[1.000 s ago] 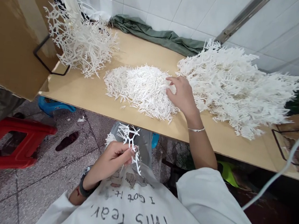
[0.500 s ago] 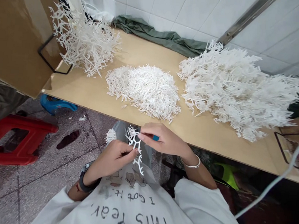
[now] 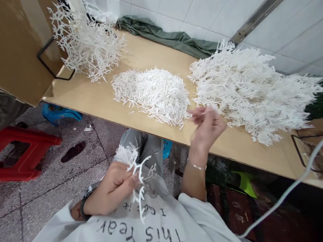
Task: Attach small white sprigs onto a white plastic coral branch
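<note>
My left hand [image 3: 114, 186] is closed over my lap, pinching a thin white branched plastic sprig [image 3: 137, 198] between thumb and fingers. A bunch of white sprigs [image 3: 127, 153] sticks out beyond the same hand, on its far side. Over the table's front edge, my right hand [image 3: 208, 127] is raised and smeared by motion, so whether it holds anything does not show. It is near the right end of a heap of short white plastic pieces [image 3: 163, 95]. A bigger pile of white branched sprigs [image 3: 254, 91] lies beyond it to the right.
Another tangle of white branches [image 3: 91, 47] is at the table's left, beside a cardboard box [image 3: 17, 29]. Green cloth [image 3: 168, 38] runs along the tiled wall. A white cable [image 3: 300, 182] hangs at right. A red stool [image 3: 20, 150] stands on the floor at left.
My right hand has left the sprig and moved up and right to the table, beside the heap. My left hand has drawn slightly down and left with the sprig.
</note>
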A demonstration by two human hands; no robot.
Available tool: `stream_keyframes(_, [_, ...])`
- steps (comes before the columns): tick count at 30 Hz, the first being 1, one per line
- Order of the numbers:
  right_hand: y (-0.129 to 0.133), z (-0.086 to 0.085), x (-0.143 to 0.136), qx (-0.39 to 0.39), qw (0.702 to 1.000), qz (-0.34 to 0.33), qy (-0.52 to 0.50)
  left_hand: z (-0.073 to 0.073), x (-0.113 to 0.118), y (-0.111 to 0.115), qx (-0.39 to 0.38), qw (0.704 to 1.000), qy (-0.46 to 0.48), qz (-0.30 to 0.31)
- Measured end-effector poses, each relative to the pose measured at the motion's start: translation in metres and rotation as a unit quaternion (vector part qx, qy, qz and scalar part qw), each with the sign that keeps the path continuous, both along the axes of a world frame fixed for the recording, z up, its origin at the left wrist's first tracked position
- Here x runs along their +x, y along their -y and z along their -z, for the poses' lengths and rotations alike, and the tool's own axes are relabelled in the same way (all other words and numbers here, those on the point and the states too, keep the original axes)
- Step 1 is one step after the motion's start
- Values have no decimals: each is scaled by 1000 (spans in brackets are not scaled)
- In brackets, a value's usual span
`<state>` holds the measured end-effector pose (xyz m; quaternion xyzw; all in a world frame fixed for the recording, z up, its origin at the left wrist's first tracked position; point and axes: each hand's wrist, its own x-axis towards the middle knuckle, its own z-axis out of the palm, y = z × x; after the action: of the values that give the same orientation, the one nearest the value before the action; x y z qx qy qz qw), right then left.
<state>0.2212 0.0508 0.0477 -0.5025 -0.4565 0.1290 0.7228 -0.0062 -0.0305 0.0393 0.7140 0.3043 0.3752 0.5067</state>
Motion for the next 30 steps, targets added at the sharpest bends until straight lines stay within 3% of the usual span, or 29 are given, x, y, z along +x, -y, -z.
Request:
stream_keyframes(2, [-14,-1,19,-16,1000,21,7,-1,-5,0,-8,999,-27,-16])
stream_keyframes(7, [-28,4,26,-140,977,-106,118,3,4,-14,-56,995,-80,-25])
stream_keyframes(11, [-48,9,29,-130,965,-39,222,8,15,-21,-70,995,-65,0])
stream_keyframes(16, [-73,18,39,-173,903,70,388,12,22,-28,-69,994,-88,4])
stream_keyframes(19, [-66,21,33,-157,914,62,370,12,24,-31,-59,990,-129,3])
stream_keyframes(21, [-52,17,24,-151,936,-37,314,11,24,-34,-58,987,-147,27])
stream_keyframes(22, [-43,14,19,-159,935,-131,289,10,22,-35,-58,986,-150,43])
stream_keyframes(23, [-35,11,14,-169,916,-244,270,9,20,-36,-58,986,-146,62])
stream_keyframes(25, [-19,6,6,-179,833,-461,246,7,16,-39,-75,984,-112,120])
stream_keyframes(26, [-13,5,3,-171,791,-537,238,8,14,-40,-103,979,-78,157])
stream_keyframes(28, [-3,7,-3,-131,746,-616,219,12,12,-43,-194,954,10,227])
stream_keyframes(30, [4,13,-8,-78,737,-640,202,20,12,-45,-285,916,99,263])
